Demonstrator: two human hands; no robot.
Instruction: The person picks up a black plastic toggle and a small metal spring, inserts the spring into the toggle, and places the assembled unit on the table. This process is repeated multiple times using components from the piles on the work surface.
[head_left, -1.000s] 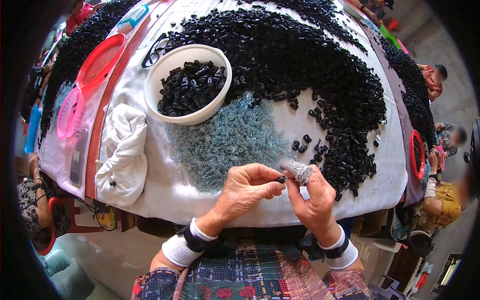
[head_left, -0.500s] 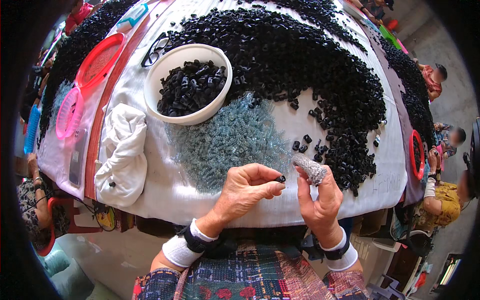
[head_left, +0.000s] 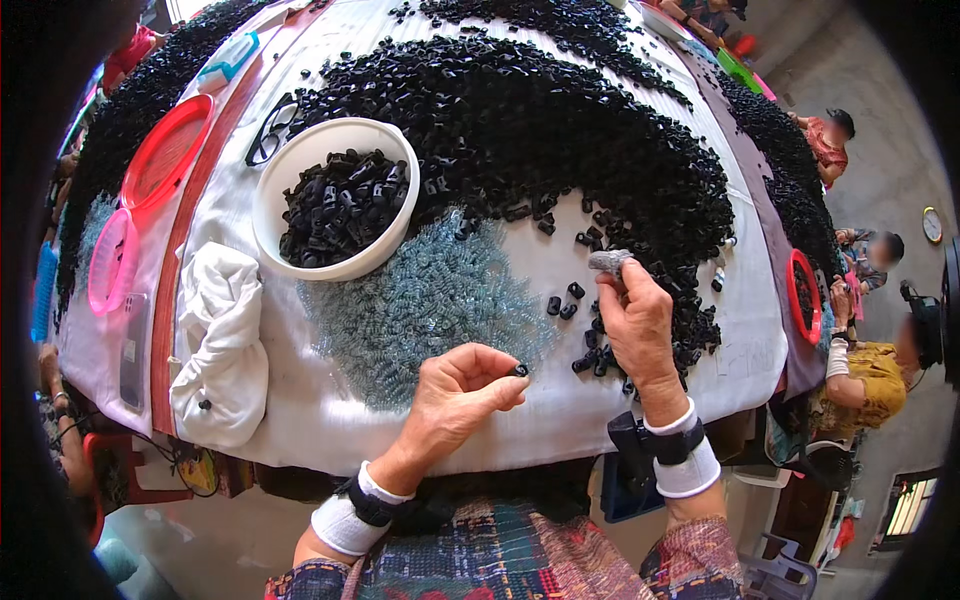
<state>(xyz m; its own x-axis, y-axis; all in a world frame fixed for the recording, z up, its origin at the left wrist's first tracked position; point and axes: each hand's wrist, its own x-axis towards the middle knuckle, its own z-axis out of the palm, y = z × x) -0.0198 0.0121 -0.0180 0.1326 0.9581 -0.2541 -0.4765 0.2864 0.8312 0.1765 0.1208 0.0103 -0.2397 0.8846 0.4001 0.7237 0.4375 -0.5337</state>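
While both forearms reach in from the lower edge over the white cloth-covered table (head_left: 480, 440), the left hand (head_left: 460, 395) pinches a small black plastic piece (head_left: 520, 371) between thumb and forefinger, the other fingers curled in. It hovers at the near edge of a flat heap of pale blue-grey wire springs (head_left: 420, 300). Well to its right, the right hand (head_left: 635, 325) is closed round a small grey bundle (head_left: 608, 262) that pokes out above its fingertips; what the bundle is made of I cannot tell. This hand sits at the inner rim of the broad mound of black plastic pieces (head_left: 560, 120), with a few loose ones just beside it. A round white bowl (head_left: 290, 165) filled with black pieces stands beyond the springs, to the left, and a crumpled white cloth (head_left: 225, 340) lies near the table's left edge.
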